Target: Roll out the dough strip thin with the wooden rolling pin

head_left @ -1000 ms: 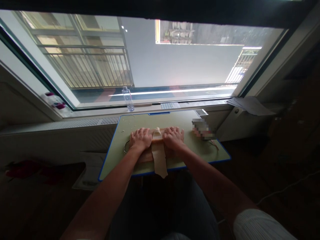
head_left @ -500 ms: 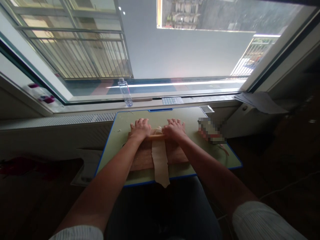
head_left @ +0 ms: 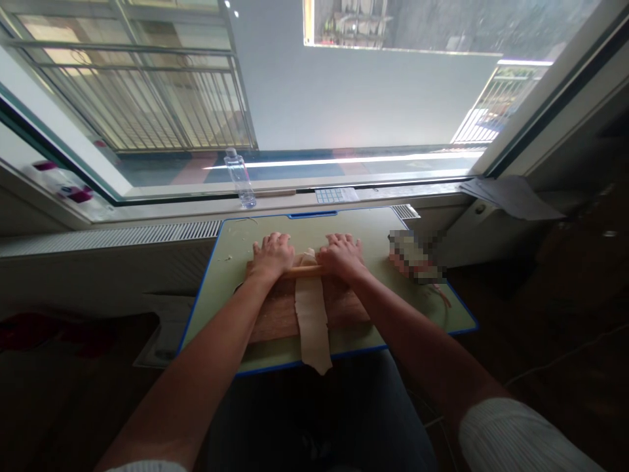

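Observation:
A pale wooden rolling pin point(head_left: 305, 271) lies crosswise over a long strip of dough point(head_left: 312, 321). My left hand point(head_left: 275, 252) is on the pin's left end and my right hand point(head_left: 343, 254) on its right end, palms down, with fingers reaching forward over it. Only the middle of the pin shows between the hands. Under the dough is a brown wooden board point(head_left: 275, 321). The near end of the strip hangs past the front edge of the small green table point(head_left: 211, 295); its far end shows just beyond the pin.
Dough scraps point(head_left: 227, 258) lie on the table's left side. A blurred-out object point(head_left: 415, 257) stands at the right. Along the window sill are a clear bottle point(head_left: 240, 180), a pinkish-capped bottle point(head_left: 63, 183) and a small printed card point(head_left: 337, 195). Papers point(head_left: 511, 196) rest at the right.
The view has shifted slightly. Both hands stay on the rolling pin in nearly the same place, and the dough's near end appears a little lower in the picture.

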`<state>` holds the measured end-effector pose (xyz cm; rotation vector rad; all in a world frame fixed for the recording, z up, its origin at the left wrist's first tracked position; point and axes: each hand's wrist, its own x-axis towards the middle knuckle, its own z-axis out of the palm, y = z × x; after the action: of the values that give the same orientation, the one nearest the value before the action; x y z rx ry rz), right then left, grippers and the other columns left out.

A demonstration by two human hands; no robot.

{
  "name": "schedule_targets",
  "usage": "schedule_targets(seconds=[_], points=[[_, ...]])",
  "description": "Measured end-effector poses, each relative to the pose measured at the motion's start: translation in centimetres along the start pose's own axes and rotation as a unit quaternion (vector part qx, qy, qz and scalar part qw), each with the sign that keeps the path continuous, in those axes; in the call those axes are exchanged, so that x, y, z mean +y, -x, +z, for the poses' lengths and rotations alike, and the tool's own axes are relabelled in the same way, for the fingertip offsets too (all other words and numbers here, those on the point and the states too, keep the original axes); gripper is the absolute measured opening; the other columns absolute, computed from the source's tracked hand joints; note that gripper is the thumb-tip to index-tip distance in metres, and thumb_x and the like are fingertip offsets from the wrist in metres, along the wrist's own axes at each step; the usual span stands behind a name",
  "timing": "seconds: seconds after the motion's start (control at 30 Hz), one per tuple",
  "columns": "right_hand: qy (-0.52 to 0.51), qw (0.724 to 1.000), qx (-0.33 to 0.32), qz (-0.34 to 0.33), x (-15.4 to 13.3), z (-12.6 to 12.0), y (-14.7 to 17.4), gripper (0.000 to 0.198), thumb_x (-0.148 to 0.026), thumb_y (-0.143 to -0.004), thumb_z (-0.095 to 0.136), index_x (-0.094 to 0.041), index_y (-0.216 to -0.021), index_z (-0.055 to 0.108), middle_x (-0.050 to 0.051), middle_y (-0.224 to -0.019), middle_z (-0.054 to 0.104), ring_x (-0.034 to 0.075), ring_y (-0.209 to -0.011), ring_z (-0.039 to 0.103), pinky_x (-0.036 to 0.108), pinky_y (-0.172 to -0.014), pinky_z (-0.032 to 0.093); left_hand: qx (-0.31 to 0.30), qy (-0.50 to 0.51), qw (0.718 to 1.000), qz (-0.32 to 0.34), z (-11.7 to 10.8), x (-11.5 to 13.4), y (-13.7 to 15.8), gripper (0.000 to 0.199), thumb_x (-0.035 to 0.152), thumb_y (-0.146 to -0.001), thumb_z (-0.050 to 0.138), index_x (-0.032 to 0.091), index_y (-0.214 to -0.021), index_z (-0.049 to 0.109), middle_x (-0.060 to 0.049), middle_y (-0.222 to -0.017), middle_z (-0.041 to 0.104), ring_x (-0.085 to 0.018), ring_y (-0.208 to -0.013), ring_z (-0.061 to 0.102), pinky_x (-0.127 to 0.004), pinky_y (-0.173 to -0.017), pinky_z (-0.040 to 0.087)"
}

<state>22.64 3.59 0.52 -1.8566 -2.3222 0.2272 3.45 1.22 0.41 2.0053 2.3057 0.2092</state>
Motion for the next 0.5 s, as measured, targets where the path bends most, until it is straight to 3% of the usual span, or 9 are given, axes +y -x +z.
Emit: schedule_targets(seconds=[0.27,0.5], points=[[-0.006,1.0,0.02,-0.004,0.0,0.3,1.6,0.058,-0.048,-0.106,0.042,-0.022,-0.156,0.058,0.015,-0.162,0.056,0.036,-0.146,0.045,0.059,-0.125,0.032,0.001,0.001,1.0,0.003,-0.4,0.3,1.7,0.051,0.033,-0.104,0.038,0.027,-0.149,0.062,-0.012,-0.161,0.058,-0.033,-0.145,0.053,-0.059,-0.124,0.038],[0.001,0.999,0.051,-0.009,-0.1,0.6,3.6,0.055,-0.041,-0.106,0.043,-0.023,-0.155,0.06,0.013,-0.16,0.059,0.036,-0.147,0.045,0.06,-0.125,0.031,0.037,0.006,0.999,0.006,0.6,0.0,3.3,0.054,0.035,-0.104,0.039,0.025,-0.151,0.062,-0.013,-0.161,0.059,-0.035,-0.143,0.054,-0.063,-0.123,0.038]])
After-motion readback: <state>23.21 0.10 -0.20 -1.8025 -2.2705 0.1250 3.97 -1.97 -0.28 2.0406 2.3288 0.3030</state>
